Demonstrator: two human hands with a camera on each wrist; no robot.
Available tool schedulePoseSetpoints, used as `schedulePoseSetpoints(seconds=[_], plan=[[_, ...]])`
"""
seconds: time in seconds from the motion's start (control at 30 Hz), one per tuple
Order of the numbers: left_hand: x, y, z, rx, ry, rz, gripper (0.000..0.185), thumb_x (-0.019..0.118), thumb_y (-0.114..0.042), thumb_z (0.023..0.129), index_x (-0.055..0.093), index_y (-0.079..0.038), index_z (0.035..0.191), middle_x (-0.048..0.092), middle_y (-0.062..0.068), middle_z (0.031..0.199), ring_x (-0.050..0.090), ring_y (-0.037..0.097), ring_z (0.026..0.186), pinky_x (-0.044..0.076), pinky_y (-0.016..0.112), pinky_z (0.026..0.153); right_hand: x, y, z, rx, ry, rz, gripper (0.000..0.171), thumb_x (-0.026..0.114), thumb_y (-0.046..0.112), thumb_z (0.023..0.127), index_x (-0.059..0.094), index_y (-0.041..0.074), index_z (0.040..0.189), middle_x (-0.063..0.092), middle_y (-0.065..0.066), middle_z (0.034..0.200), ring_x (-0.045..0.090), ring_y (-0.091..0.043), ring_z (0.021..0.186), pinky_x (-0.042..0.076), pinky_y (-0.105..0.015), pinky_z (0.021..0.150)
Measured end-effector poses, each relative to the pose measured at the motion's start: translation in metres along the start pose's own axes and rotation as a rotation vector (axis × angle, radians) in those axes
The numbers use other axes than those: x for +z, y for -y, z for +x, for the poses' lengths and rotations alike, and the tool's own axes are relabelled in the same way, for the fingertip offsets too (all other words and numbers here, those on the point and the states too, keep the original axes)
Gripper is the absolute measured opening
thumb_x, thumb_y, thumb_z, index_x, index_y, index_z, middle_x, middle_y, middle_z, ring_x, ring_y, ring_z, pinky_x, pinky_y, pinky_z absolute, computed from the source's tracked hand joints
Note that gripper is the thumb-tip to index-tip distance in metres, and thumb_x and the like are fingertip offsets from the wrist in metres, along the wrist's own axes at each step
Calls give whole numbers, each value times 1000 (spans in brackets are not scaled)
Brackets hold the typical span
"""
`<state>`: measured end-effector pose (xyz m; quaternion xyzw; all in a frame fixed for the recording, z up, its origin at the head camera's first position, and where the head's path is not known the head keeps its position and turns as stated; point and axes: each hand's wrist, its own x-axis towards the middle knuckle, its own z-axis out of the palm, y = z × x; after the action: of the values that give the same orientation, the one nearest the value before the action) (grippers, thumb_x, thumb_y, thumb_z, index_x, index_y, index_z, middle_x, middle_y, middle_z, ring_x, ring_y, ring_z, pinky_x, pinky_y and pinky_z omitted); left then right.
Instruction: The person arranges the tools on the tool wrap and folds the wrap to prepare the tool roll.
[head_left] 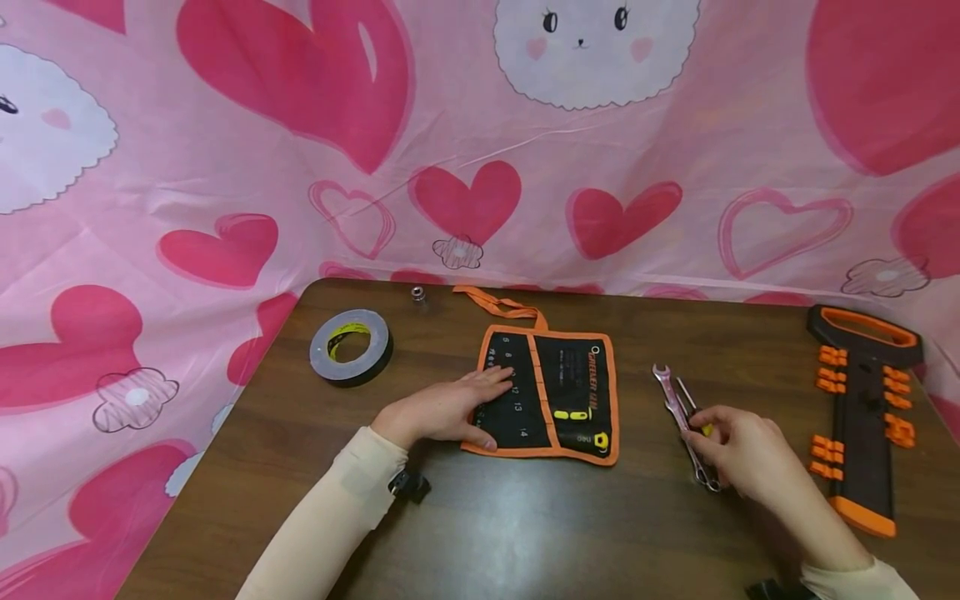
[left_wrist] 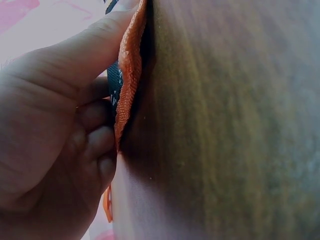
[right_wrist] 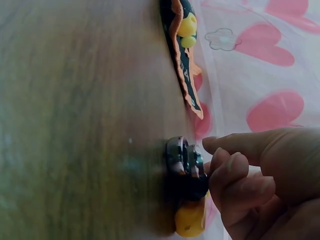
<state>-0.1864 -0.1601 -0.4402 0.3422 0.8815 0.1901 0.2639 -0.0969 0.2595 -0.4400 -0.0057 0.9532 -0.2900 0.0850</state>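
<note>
- While the left hand [head_left: 442,410] lies flat on the tool pouch [head_left: 551,396], its fingers stretch out straight over the numbered pockets at the pouch's left edge, pressing the fabric down and curled round nothing; the left wrist view shows the thumb [left_wrist: 95,45] along the pouch's orange border [left_wrist: 127,75].
- To the right of the pouch and apart from it, the right hand [head_left: 742,454] rests over a small bunch of wrenches [head_left: 686,421] lying on the table [head_left: 525,533].
- Its fingertips [right_wrist: 225,165] are bent and drawn close together at the lower ends of the wrenches; whether they actually pinch the metal or only touch it cannot be told from these views.
- From the right wrist view, the ring ends of the wrenches [right_wrist: 185,165] sit stacked just in front of the fingers, with a small yellow piece [right_wrist: 190,220] right beside them.
- Lying open and flat, the pouch is black with orange trim, an orange strap [head_left: 502,304] trailing from its upper left corner and a yellow-handled tool [head_left: 572,414] tucked in its right half.
- Left of the pouch, well apart, a roll of dark tape [head_left: 351,346] lies flat.
- Beyond the pouch's upper left corner, near the table's far edge, stands a small metal socket [head_left: 417,293].
- Far right of the pouch, past the wrenches, lies a black and orange holder [head_left: 862,408] with orange clips.
- Behind the table hangs a pink cloth [head_left: 480,150] printed with hearts.
</note>
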Motion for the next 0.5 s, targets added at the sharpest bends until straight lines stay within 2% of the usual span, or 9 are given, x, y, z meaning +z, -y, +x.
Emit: schedulePoseSetpoints(seconds=[0.23,0.5], plan=[[0,-1,-1,-3,2,-10,97,84,-48,92,35,-18,171,16,-8,183,11,18,171,24,48,136,2,1,-1,-20,22,8,9,74,15,101,75,8,107,58,5,61,57,-16,45,44,-32,41],[0,-1,-1,-3,1,-2,98,84,-48,93,34,-18,171,15,-8,183,10,18,171,24,48,136,1,-2,3,-6,-3,-36,11,75,12,100,76,5,109,57,3,65,55,-15,47,42,-29,44]])
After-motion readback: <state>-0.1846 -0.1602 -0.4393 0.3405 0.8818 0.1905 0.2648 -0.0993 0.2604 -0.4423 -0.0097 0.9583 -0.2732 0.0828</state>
